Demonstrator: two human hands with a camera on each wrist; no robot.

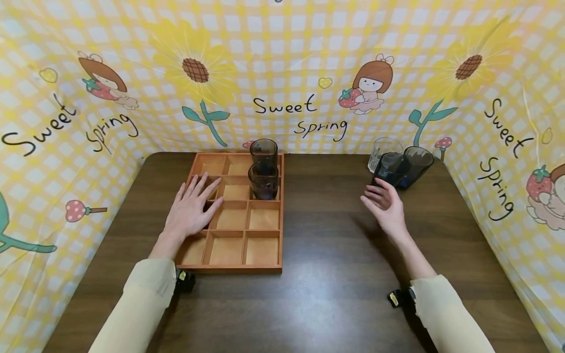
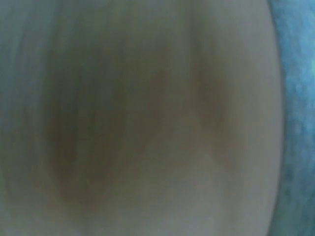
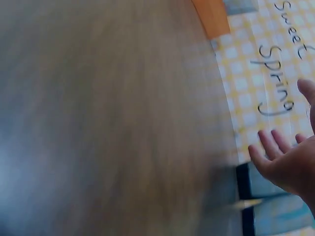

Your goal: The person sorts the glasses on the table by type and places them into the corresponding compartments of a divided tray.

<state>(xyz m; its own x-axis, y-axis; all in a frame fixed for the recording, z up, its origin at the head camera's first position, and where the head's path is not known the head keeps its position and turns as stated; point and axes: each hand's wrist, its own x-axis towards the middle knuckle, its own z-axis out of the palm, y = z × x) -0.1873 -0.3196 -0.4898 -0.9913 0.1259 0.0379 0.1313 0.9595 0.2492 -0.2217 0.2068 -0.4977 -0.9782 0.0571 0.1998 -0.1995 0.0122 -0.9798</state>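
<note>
A wooden compartment tray (image 1: 238, 268) lies on the left half of the table. Across its left side rests my left hand (image 1: 190, 211), fingers spread over the dividers. Two dark tinted glasses stand in the tray's right column: one in the back corner (image 1: 264, 148), the other (image 1: 263, 187) just in front. On the right, my right hand (image 1: 388, 208) is held with fingers loosely bent and nothing in them, close in front of a dark glass (image 1: 390, 166). Another dark glass (image 1: 417, 164) and a clear glass (image 1: 378, 156) stand beside that one. The left wrist view is a blur of skin.
The dark wooden table (image 1: 326, 235) is bounded at the back and sides by a yellow checked cloth (image 1: 300, 63) with printed flowers and lettering. Small black devices (image 1: 185, 282) are worn at both wrists, near the sleeve cuffs.
</note>
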